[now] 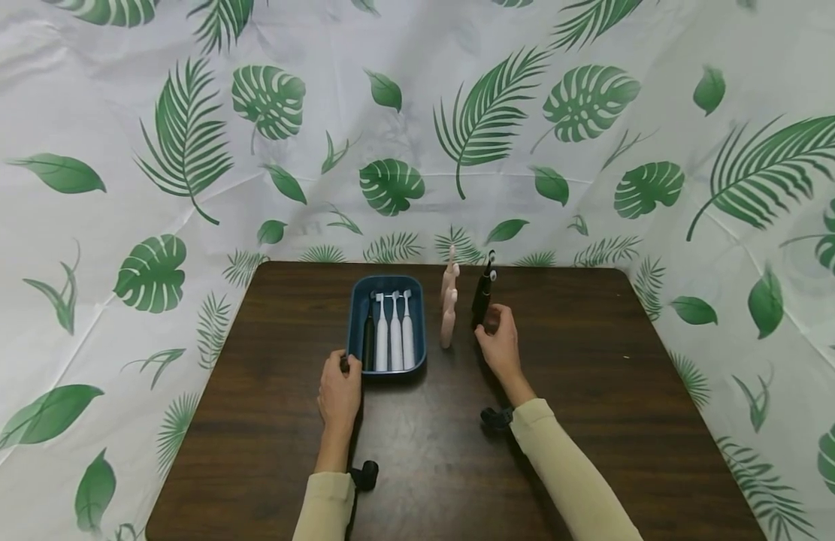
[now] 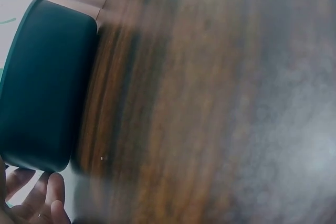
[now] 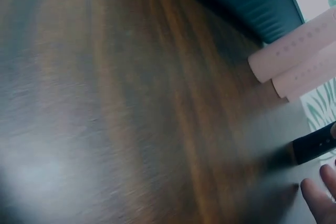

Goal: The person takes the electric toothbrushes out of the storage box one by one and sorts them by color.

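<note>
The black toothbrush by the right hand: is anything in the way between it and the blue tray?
Yes. The pink toothbrushes stand upright between the black toothbrush near the right hand and the blue tray. They are beside the tray's right wall.

Setup's pretty simple: a dark brown wood-grain table with rounded corners sits in the middle, its far edge toward 12 o'clock. All around it, from 9 through 12 to 3 o'clock, hangs a white sheet printed with green palm and monstera leaves. It's a bit creased, with fold lines running across it, and it drapes down past the table's sides at 8 and 4 o'clock too. Light is even and soft, with a faint sheen on the tabletop. No floor or windows visible.
</note>
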Available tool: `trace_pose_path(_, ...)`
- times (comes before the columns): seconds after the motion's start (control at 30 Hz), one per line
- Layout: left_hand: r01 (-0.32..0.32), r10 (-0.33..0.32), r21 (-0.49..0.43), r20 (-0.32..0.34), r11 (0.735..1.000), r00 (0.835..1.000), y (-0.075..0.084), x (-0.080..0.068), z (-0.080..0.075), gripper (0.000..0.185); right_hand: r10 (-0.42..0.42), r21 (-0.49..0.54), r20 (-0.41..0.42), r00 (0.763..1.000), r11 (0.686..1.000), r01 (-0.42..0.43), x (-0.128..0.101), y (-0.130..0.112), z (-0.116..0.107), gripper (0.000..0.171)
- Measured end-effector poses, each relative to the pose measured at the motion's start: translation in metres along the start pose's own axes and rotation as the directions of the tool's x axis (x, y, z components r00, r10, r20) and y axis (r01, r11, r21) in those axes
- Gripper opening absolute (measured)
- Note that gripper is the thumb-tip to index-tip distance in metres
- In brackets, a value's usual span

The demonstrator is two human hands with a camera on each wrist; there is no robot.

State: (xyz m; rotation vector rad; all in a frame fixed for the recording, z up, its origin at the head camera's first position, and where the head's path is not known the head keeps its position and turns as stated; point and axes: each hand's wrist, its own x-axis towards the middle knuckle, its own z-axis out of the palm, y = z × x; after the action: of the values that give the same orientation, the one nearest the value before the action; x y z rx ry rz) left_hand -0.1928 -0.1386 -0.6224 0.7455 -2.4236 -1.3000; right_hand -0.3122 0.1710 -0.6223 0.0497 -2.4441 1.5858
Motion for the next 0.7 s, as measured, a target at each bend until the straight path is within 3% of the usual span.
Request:
trace_pose_path(0.2,-0.004,0.004,0.003,0.004,1.0,1.0,0.001,0.0,0.0,0.034,0.094,-0.082,0.022,0.995,0.992,-0.092,-0.021,-0.004,-0.009,0.041)
trace_pose_path(0.33,-0.002,0.002,0.013,0.006,1.0,1.0,-0.001,-0.001,0.001,0.035,0.104,-0.159,-0.008,0.994,0.982,-0.104,-0.033,-0.009,-0.011,0.023)
trace_pose_path(0.47,-0.002,0.002,0.012,0.007,1.0,1.0,-0.002,-0.001,0.001,0.036,0.103,-0.211,0.014,0.995,0.973,-0.098,-0.045,-0.018,-0.009,0.013)
trace_pose_path(0.7,-0.002,0.002,0.01,0.009,1.0,1.0,-0.001,-0.002,0.0,0.037,0.052,-0.143,0.086,0.995,0.989,-0.039,-0.061,-0.046,0.007,0.008)
